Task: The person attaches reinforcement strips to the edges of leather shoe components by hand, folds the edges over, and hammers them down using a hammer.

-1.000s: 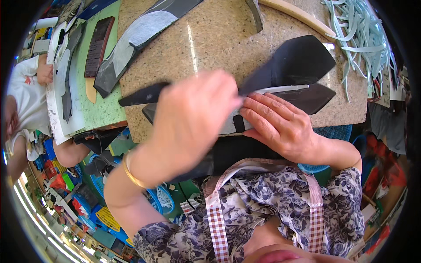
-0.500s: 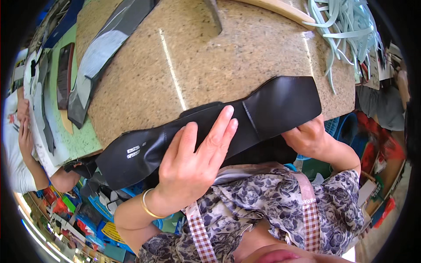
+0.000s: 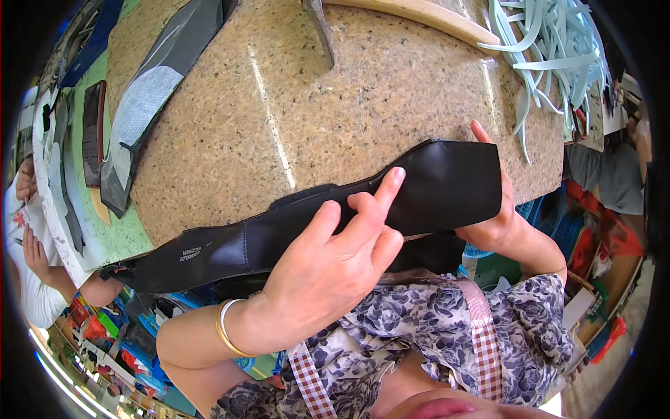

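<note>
**Both hands on a long black leather piece at the edge of a granite worktop**

The speckled granite worktop [image 3: 335, 105] fills the upper half of the view, lying beyond both hands. Stretched across its near edge is a long black leather piece [image 3: 447, 185], a shaped strip that is wide at the right end and narrows toward the left end, where a small pale stamp shows on it. It runs from left of the left hand to the right hand, tilted so that its right end sits higher.

The left hand [image 3: 335, 269] lies over the middle of the strip with its fingers [image 3: 387, 188] spread and extended, pressing flat on the leather rather than curled round it. A gold bangle [image 3: 227, 328] sits on that wrist. The right hand [image 3: 499, 223] is mostly hidden behind the wide end of the strip; it grasps that end from behind, with one fingertip showing above the top edge.

Well beyond and to the left of the left hand, a second dark cut panel [image 3: 150, 105] with a grey lining lies on the stone, beside a green cutting mat [image 3: 115, 230]. Far beyond the right hand, a heap of pale blue-green strips [image 3: 551, 49] rests on the worktop's far corner, near a curved wooden piece [image 3: 426, 14]. At the far left, another person's hands [image 3: 31, 244] show in white sleeves.
</note>
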`<control>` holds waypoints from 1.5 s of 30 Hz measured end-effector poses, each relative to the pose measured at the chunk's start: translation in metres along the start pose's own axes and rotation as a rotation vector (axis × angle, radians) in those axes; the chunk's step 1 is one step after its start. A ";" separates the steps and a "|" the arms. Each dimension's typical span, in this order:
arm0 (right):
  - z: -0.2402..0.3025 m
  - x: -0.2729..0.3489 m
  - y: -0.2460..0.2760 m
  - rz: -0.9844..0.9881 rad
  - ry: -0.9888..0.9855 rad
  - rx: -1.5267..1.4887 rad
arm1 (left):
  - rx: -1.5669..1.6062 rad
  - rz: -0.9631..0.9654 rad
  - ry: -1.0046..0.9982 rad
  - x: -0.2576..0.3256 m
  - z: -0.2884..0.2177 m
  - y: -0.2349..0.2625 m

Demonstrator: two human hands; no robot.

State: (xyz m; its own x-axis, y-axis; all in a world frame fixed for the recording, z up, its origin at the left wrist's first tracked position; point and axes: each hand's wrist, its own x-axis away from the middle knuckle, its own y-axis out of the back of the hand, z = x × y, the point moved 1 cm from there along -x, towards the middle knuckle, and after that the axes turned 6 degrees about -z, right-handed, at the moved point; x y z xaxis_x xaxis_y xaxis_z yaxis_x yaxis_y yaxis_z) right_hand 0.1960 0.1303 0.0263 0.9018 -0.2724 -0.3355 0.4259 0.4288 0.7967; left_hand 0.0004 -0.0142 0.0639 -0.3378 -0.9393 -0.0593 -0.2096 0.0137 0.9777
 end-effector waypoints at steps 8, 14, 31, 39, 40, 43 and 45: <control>0.007 -0.003 0.022 -0.194 -0.108 0.151 | -0.196 0.024 0.062 -0.033 -0.019 -0.015; 0.016 -0.002 0.003 0.203 -0.180 0.299 | -0.012 -0.115 0.115 -0.011 -0.006 -0.010; 0.093 -0.088 -0.074 -0.017 -0.108 -0.176 | 0.721 -0.717 0.677 0.132 0.074 0.021; 0.096 -0.090 -0.076 -0.041 -0.260 -0.419 | 1.002 -0.574 0.717 0.119 0.087 -0.003; 0.096 -0.090 -0.076 -0.036 -0.207 -0.378 | 1.361 -0.550 0.715 0.124 0.099 0.002; 0.097 -0.089 -0.072 0.032 -0.125 -0.311 | 0.573 -0.443 0.395 0.118 0.101 0.007; 0.101 -0.086 -0.073 0.102 -0.092 -0.286 | 0.503 -0.432 0.302 0.118 0.112 0.007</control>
State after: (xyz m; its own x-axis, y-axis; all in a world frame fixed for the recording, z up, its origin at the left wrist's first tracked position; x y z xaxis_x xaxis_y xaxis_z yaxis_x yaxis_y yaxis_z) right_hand 0.0800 0.0355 0.0473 0.9360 -0.2871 -0.2036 0.3488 0.6791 0.6459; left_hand -0.1431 -0.0865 0.0408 0.1229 -0.9492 -0.2897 -0.6883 -0.2919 0.6642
